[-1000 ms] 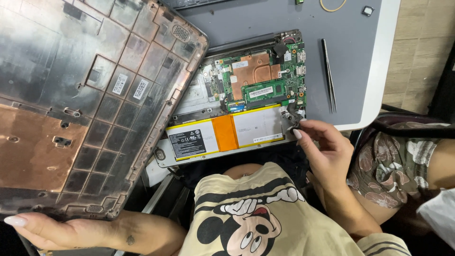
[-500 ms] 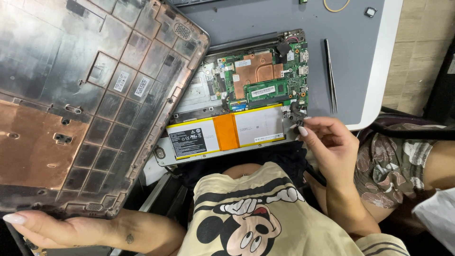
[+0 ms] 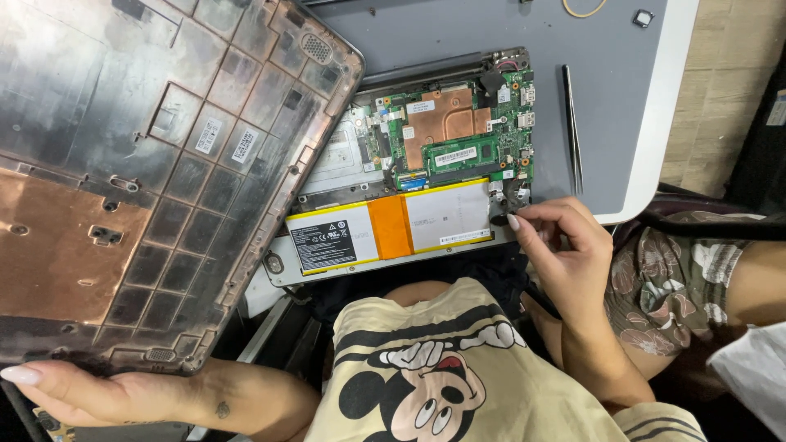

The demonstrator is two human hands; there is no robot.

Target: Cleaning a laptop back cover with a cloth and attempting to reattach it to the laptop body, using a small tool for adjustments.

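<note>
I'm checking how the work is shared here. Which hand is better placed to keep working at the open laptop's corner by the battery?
Probably the right hand: its fingers already rest at the laptop's corner beside the battery. The left hand is occupied holding up the removed bottom cover.

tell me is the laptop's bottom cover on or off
Off. The left hand holds the bottom cover lifted aside, inner ribs up, leaving the laptop's circuit board and battery exposed.
</note>
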